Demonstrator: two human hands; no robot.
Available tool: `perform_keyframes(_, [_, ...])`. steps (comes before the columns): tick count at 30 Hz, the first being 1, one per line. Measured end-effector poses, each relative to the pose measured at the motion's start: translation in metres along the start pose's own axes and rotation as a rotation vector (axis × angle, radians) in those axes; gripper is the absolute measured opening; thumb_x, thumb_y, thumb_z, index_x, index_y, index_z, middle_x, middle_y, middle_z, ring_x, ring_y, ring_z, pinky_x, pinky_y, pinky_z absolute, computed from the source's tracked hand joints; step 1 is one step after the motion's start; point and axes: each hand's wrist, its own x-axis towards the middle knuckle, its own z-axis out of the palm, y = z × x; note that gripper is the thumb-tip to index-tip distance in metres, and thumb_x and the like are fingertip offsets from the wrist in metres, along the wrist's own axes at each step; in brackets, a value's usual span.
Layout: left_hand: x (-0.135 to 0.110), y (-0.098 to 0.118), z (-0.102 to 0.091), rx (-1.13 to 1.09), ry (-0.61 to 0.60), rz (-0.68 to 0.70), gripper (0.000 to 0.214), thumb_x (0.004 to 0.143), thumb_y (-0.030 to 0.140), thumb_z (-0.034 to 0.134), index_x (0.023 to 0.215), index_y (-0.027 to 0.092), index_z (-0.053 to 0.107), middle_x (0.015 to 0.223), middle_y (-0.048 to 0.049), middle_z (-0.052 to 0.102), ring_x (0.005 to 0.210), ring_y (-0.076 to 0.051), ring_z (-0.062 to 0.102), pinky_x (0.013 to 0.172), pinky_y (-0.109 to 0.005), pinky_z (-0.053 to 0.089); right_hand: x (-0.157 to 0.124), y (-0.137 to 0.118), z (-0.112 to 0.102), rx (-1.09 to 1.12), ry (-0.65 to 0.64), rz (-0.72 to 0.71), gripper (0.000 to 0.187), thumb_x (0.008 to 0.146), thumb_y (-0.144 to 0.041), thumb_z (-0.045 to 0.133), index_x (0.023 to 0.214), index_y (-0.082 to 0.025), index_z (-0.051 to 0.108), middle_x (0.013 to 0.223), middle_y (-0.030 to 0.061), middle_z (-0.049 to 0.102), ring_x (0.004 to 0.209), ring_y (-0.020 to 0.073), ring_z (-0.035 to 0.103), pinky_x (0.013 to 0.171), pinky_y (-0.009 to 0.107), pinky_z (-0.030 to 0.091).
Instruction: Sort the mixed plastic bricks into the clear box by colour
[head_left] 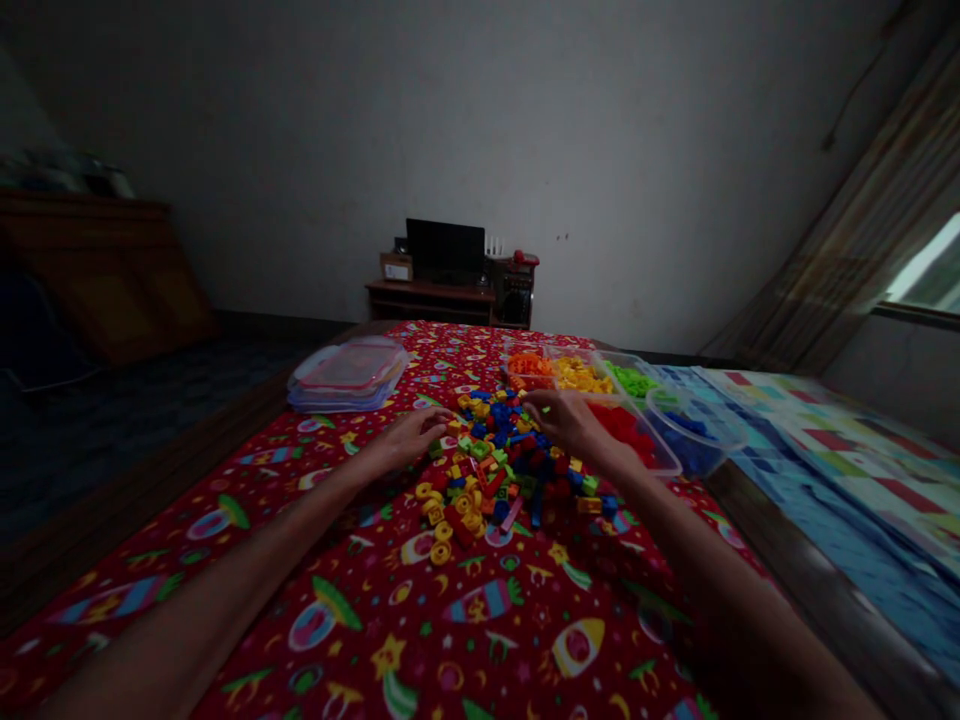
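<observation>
A loose heap of toy building bricks in yellow, blue, red, green and orange lies on a red patterned cloth. My left hand rests at the heap's left edge, its fingers curled together beside yellow and green bricks; whether anything is in them is hidden. Over the heap's upper right side is my right hand, with bent fingers pressed inward. A small bit of green shows by those fingertips, too small to tell whether it is held.
Right of the heap stands a clear divided tray with bricks grouped by colour. A clear round tub of blue bricks overlaps its side. Stacked plastic lids lie at far left. A monitor stands by the wall; a patchwork-covered bed is at right.
</observation>
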Motion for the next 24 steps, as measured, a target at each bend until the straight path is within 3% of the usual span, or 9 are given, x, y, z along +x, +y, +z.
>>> perform_keyframes(1, [0.0, 0.0, 0.0, -0.009, -0.003, 0.006, 0.052, 0.079, 0.049, 0.042, 0.112, 0.012, 0.059, 0.115, -0.0146, 0.066, 0.105, -0.027, 0.062, 0.091, -0.037, 0.049, -0.009, -0.017, 0.011, 0.036, -0.01, -0.071, 0.024, 0.092, -0.024, 0.045, 0.095, -0.015, 0.067, 0.082, 0.0062, 0.068, 0.068, 0.0129, 0.058, 0.064, 0.022, 0.04])
perform_keyframes(3, [0.001, -0.003, 0.003, 0.006, 0.035, 0.018, 0.052, 0.082, 0.05, 0.039, 0.111, 0.013, 0.059, 0.114, -0.014, 0.066, 0.106, -0.026, 0.062, 0.093, -0.038, 0.048, -0.026, -0.051, 0.032, 0.069, -0.054, -0.343, 0.024, 0.093, -0.028, 0.047, 0.107, -0.015, 0.062, 0.096, 0.0079, 0.066, 0.084, 0.0152, 0.059, 0.074, 0.025, 0.043])
perform_keyframes(5, [0.002, -0.007, 0.008, 0.054, 0.116, 0.031, 0.051, 0.084, 0.049, 0.035, 0.111, 0.013, 0.06, 0.114, -0.0138, 0.066, 0.108, -0.026, 0.061, 0.096, -0.04, 0.046, -0.041, -0.082, 0.05, 0.008, -0.076, -0.591, 0.027, 0.092, -0.038, 0.048, 0.107, -0.018, 0.06, 0.11, 0.0095, 0.062, 0.106, 0.0206, 0.053, 0.089, 0.033, 0.042])
perform_keyframes(8, [0.003, -0.015, 0.014, 0.113, 0.221, 0.04, 0.051, 0.086, 0.045, 0.03, 0.112, 0.012, 0.059, 0.115, -0.014, 0.064, 0.11, -0.026, 0.059, 0.1, -0.042, 0.043, -0.053, -0.107, 0.068, -0.135, -0.099, -0.766, 0.025, 0.095, -0.036, 0.042, 0.107, -0.02, 0.057, 0.112, 0.0079, 0.059, 0.118, 0.0242, 0.043, 0.103, 0.046, 0.033])
perform_keyframes(13, [0.002, -0.021, 0.016, 0.123, 0.219, 0.025, 0.053, 0.086, 0.043, 0.027, 0.115, 0.011, 0.057, 0.119, -0.0145, 0.063, 0.113, -0.025, 0.057, 0.102, -0.04, 0.041, -0.045, -0.092, 0.073, -0.33, -0.064, -0.654, 0.016, 0.094, -0.018, 0.041, 0.101, -0.016, 0.056, 0.106, 0.0087, 0.059, 0.114, 0.0233, 0.045, 0.109, 0.05, 0.024])
perform_keyframes(18, [0.001, -0.016, 0.018, 0.124, 0.171, 0.052, 0.05, 0.086, 0.042, 0.029, 0.114, 0.014, 0.06, 0.117, -0.0115, 0.065, 0.109, -0.023, 0.06, 0.098, -0.036, 0.044, -0.03, -0.057, 0.065, -0.288, -0.071, -0.509, 0.016, 0.088, -0.019, 0.054, 0.104, -0.016, 0.057, 0.114, 0.0115, 0.057, 0.119, 0.0253, 0.042, 0.108, 0.05, 0.026])
perform_keyframes(21, [0.0, -0.011, 0.019, 0.115, 0.136, 0.075, 0.049, 0.086, 0.041, 0.031, 0.115, 0.016, 0.061, 0.116, -0.0103, 0.066, 0.108, -0.023, 0.06, 0.096, -0.036, 0.046, -0.024, -0.036, 0.056, -0.188, -0.048, -0.387, 0.014, 0.09, -0.019, 0.053, 0.101, -0.016, 0.06, 0.112, 0.0119, 0.059, 0.114, 0.0228, 0.047, 0.103, 0.043, 0.033])
perform_keyframes(24, [0.0, -0.005, 0.018, 0.12, 0.11, 0.102, 0.046, 0.085, 0.041, 0.035, 0.111, 0.016, 0.064, 0.113, -0.0097, 0.068, 0.106, -0.023, 0.061, 0.094, -0.035, 0.047, -0.022, -0.012, 0.046, -0.072, -0.012, -0.257, 0.016, 0.09, -0.019, 0.051, 0.101, -0.015, 0.062, 0.102, 0.0114, 0.063, 0.097, 0.0193, 0.055, 0.087, 0.031, 0.042])
